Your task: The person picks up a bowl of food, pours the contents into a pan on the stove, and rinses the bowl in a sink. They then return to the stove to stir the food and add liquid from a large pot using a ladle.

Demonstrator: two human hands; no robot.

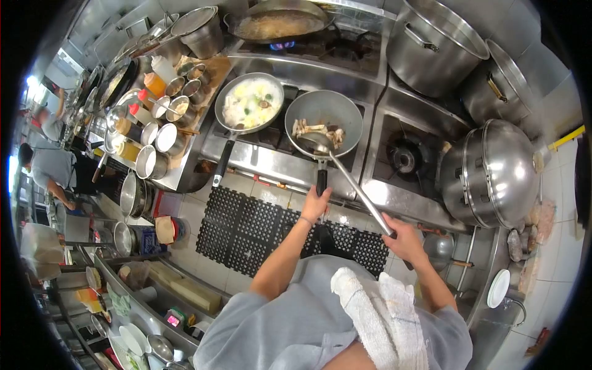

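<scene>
My left hand (316, 206) is closed round the black handle of a grey frying pan (333, 106) on the stove. Brown and pale pieces of food (319, 132) lie in its lower half. In my right hand (405, 239) is the long handle of a steel ladle (364, 187), its bowl resting among the food pieces. To the left, a second frying pan (229, 121) holds a bubbling pale liquid with green and yellow pieces; neither hand touches it, and its handle points toward me.
A wide pan (277, 26) sits over a blue flame at the back. Big pots (431, 52) and a domed steamer (498, 176) stand right, near a bare burner (404, 154). Sauce bottles and metal cups (166, 137) crowd the left counter. A person (52, 169) stands far left.
</scene>
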